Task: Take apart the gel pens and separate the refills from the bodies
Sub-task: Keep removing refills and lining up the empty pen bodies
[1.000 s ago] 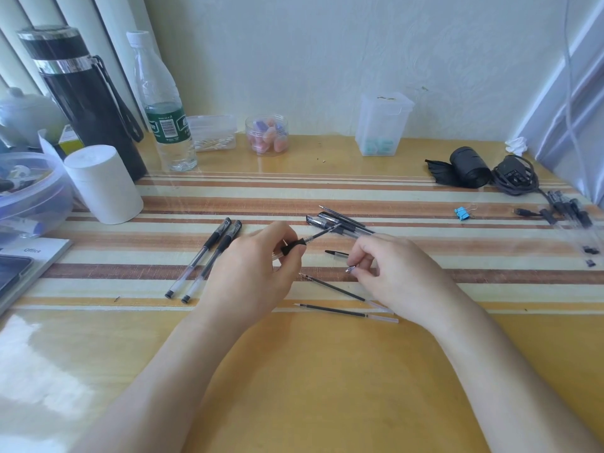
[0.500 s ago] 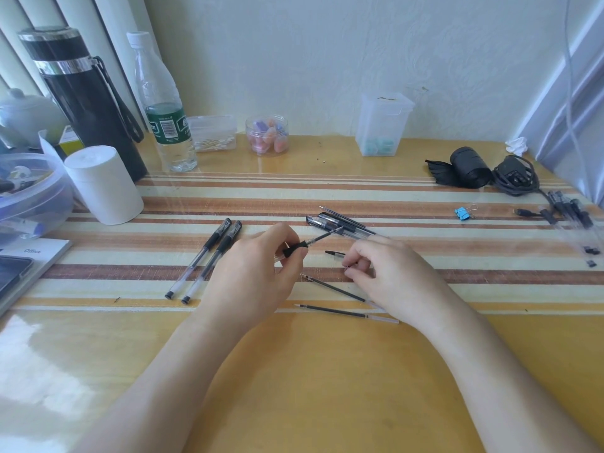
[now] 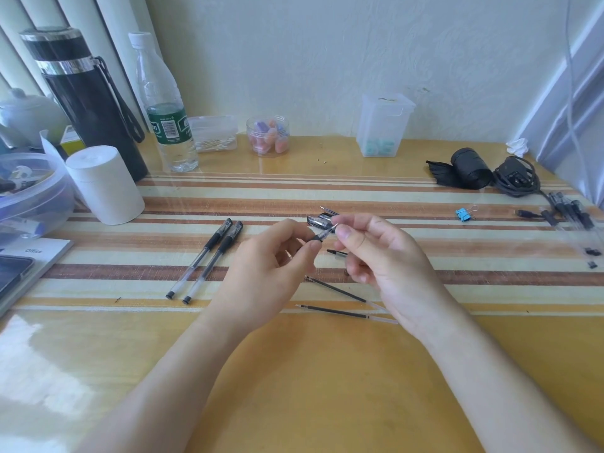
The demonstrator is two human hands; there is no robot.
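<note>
We looked down on a wooden worktop (image 3: 294, 380) with a striped mat under glass. Our left hand (image 3: 268, 276) and right hand (image 3: 389, 266) met above its middle, both holding one gel pen (image 3: 322, 236). The left hand's fingers curled round the black grip end, and the right hand's thumb and forefinger pinched the clear end. The pen's long axis ran from lower left to upper right, straight from one hand to the other. We judged that the parting pull had to follow that line. Left of the hands, two whole gel pens (image 3: 212, 259) lay side by side. Two loose refills (image 3: 336, 289) lay below the right hand. Just behind the fingertips sat a heap of pen parts (image 3: 318, 220), seemingly bodies and caps. A small black pen piece (image 3: 336, 252) lay beneath the held pen.
</note>
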